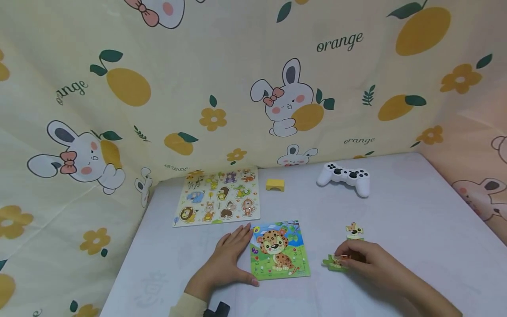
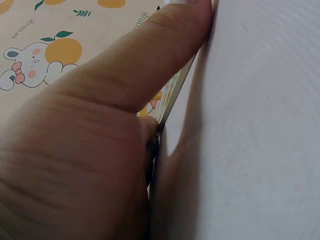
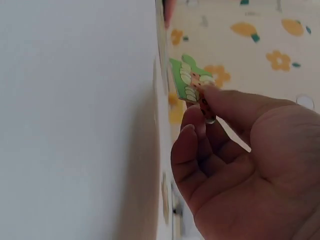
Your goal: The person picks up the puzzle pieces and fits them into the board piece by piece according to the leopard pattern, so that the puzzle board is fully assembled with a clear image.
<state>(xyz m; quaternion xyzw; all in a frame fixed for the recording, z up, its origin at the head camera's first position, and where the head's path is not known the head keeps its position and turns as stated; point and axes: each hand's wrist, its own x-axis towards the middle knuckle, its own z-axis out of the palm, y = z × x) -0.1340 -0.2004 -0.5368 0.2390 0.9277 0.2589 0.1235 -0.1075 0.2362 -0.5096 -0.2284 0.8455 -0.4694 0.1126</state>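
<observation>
A square leopard jigsaw puzzle (image 1: 279,251) lies on the white table near its middle. My left hand (image 1: 227,259) rests flat against its left side, fingers straight and thumb at the lower left corner. To the right of the puzzle, my right hand (image 1: 366,259) pinches a green jigsaw piece (image 3: 186,80) with leopard markings between thumb and fingers. In the right wrist view this piece is tilted up off the table. Another jigsaw piece (image 1: 354,231), showing part of an animal's face, lies just beyond the right hand, partly hidden by it.
An animal peg puzzle board (image 1: 218,196) lies at the back left. Beside it stands a small yellow arch block (image 1: 275,185). A white game controller (image 1: 344,177) sits at the back right. A patterned cloth (image 1: 237,88) hangs behind the table.
</observation>
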